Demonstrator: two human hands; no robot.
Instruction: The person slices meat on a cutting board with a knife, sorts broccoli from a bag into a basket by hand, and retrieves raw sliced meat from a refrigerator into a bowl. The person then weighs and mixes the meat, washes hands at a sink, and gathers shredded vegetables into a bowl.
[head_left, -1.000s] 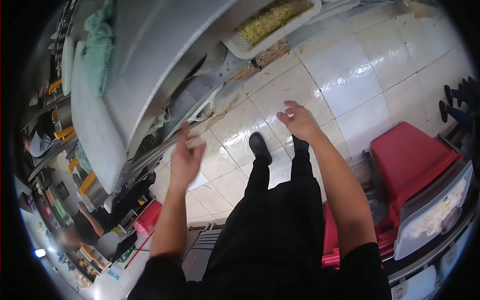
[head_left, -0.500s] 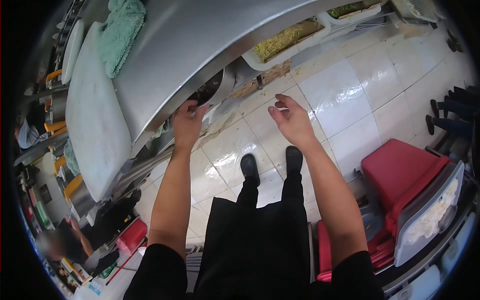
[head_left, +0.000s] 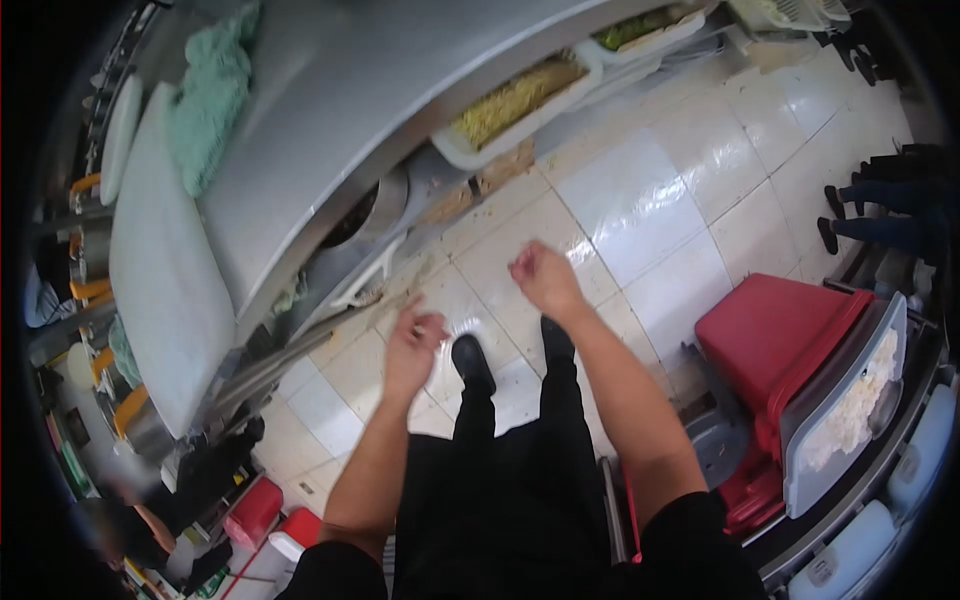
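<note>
My left hand (head_left: 414,350) hangs over the tiled floor, just off the front of the steel counter (head_left: 330,110). Its fingers are loosely bent and apart, with nothing seen in them. To the right, my right hand (head_left: 546,282) is also in the air, fingers curled but not closed, and holds nothing visible. Under the counter edge, nearest my left hand, is a white plastic piece (head_left: 384,266) shaped like a handle or frame. Behind it stands a round metal pot (head_left: 392,203) with dark contents, partly hidden by the counter.
White tubs hold yellowish shreds (head_left: 520,103) and greens (head_left: 640,27) on the under-shelf. A white board (head_left: 165,270) and a green cloth (head_left: 212,105) lie on the counter. At right are a red bin (head_left: 775,335) and a tray of white food (head_left: 855,405). Other people stand nearby.
My left hand has come away from the pot and drawn back toward my body. My right hand has moved down and left, its fingers more curled. The view has shifted slightly.
</note>
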